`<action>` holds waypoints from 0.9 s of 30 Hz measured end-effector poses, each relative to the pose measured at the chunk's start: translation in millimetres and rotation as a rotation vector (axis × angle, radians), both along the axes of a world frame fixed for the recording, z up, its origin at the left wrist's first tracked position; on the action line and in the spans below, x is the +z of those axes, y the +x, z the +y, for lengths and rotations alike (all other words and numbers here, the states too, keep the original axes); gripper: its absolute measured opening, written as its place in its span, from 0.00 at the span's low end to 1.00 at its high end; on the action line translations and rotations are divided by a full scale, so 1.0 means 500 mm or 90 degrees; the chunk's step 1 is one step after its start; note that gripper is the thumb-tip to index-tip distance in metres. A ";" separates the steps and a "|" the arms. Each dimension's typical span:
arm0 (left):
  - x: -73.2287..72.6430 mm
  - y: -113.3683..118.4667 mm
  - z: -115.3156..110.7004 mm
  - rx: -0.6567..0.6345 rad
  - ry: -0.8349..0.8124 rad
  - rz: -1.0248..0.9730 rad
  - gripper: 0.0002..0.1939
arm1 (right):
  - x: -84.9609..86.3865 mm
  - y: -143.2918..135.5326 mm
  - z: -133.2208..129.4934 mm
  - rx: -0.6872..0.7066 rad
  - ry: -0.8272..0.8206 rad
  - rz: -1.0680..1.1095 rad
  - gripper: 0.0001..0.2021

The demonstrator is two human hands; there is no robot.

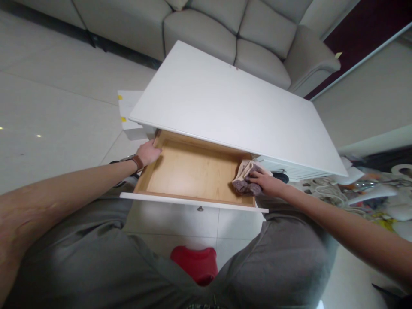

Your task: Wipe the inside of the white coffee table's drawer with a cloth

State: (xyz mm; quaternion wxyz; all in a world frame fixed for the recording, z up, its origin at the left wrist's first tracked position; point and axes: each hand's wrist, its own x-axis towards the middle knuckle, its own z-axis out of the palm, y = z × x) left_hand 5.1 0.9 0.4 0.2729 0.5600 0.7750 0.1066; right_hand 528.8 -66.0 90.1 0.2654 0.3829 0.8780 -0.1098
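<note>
The white wooden table top [225, 107] hides the back of the pale wooden drawer [189, 171]. The right hand [265, 182] covers part of the crumpled purple-grey cloth [243, 185].

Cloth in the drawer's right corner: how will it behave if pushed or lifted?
The cloth lies crumpled under the right hand, so it is probably floppy and light. Pushed along the drawer floor, it would likely bunch rather than slide whole. No sign it could roll.

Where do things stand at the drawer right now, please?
Left hand grips drawer side wall. Right hand presses cloth in right corner. Drawer open, nothing else inside.
</note>
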 end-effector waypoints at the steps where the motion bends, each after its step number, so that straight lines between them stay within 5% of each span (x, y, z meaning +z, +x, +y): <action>1: 0.000 0.000 0.000 0.000 0.003 0.001 0.24 | -0.004 0.009 0.004 -0.021 0.015 0.015 0.29; 5: -0.004 -0.001 0.000 0.003 0.015 0.008 0.25 | -0.018 0.022 0.035 -0.127 0.056 0.035 0.33; 10: -0.010 0.000 0.006 0.011 0.006 0.031 0.24 | -0.023 -0.008 0.099 -0.202 0.114 0.041 0.27; 15: -0.010 0.000 0.012 0.018 0.000 0.037 0.22 | -0.022 -0.047 0.125 -0.204 0.141 -0.036 0.24; 23: -0.009 -0.001 0.016 0.007 -0.017 0.050 0.22 | -0.007 -0.099 0.087 -0.101 0.031 -0.145 0.19; 27: -0.010 0.001 0.016 0.011 -0.016 0.048 0.23 | 0.003 -0.155 0.057 -0.096 -0.152 -0.243 0.21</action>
